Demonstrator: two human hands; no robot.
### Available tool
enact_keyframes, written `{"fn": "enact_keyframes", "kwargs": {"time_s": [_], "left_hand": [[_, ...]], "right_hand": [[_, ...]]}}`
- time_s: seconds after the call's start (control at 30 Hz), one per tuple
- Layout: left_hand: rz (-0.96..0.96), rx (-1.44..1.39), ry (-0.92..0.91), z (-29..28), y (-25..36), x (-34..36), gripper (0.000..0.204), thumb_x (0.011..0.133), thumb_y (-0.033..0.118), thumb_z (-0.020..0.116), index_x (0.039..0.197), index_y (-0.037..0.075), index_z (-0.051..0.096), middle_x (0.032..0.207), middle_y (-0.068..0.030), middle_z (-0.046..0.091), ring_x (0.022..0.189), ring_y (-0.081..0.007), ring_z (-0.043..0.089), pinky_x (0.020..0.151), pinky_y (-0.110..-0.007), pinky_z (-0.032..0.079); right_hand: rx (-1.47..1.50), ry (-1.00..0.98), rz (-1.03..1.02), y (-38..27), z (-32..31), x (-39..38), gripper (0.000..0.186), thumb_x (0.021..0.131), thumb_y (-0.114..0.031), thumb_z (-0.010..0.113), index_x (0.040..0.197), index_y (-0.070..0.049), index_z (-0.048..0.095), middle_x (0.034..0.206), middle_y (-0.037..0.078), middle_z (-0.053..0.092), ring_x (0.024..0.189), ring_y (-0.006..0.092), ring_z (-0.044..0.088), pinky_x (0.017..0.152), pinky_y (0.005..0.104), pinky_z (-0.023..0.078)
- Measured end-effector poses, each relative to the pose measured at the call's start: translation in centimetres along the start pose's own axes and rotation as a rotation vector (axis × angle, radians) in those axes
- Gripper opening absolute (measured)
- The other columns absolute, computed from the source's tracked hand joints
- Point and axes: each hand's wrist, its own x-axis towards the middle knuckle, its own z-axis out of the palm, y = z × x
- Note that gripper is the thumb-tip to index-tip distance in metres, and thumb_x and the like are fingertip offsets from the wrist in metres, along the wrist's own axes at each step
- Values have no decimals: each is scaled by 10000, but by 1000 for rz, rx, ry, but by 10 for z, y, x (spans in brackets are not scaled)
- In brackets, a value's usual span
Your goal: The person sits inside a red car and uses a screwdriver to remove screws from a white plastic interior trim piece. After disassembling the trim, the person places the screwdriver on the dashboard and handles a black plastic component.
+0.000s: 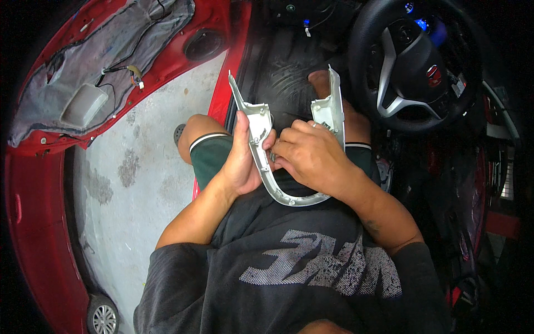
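A U-shaped silver-grey plastic trim piece point(286, 199) lies above my lap, its curved end toward me and its two arms pointing away. My left hand point(245, 158) grips its left side, thumb along the outer edge. Close by, my right hand point(311, 150) is bent over the gap between the arms, fingers pinched at the inner left edge. A small metal-looking bit point(272, 157) shows at those fingertips, too small to name. The right palm and part of the trim's right arm hide each other.
A black steering wheel point(414, 67) stands at the right front. On the left, a red car door point(206, 22) is swung wide with its inner panel off, a wire connector point(135, 75) hanging from it. Grey concrete floor point(128, 161) shows below the door, beside the red sill point(222, 100).
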Motion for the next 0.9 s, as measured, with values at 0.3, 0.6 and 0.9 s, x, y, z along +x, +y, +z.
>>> {"fn": "enact_keyframes", "kwargs": {"time_s": [0.3,0.6,0.9], "left_hand": [[-4,-92,-3,3,0,0,851,951,950,302,777,134,470,835,-88,626,899,-261,715,803,-465,624],[-68,-111,-58,7,6,-2,838,954,954,309,781,153,480,796,-60,637,784,-210,664,798,-355,546],[-95,-114,-29,2,-1,0,830,952,953,335,790,153,484,783,-51,631,779,-195,669,760,-345,551]], "right_hand": [[4,-25,29,-3,1,-1,208,769,-167,832,954,-72,823,948,52,719,976,275,668,856,433,534],[-69,-64,5,-1,-3,1,180,779,-156,803,938,-76,826,955,42,721,982,257,668,850,422,532],[-67,-79,-98,2,-8,-1,148,823,-153,764,946,-84,809,1060,18,749,1019,220,669,851,399,527]]}}
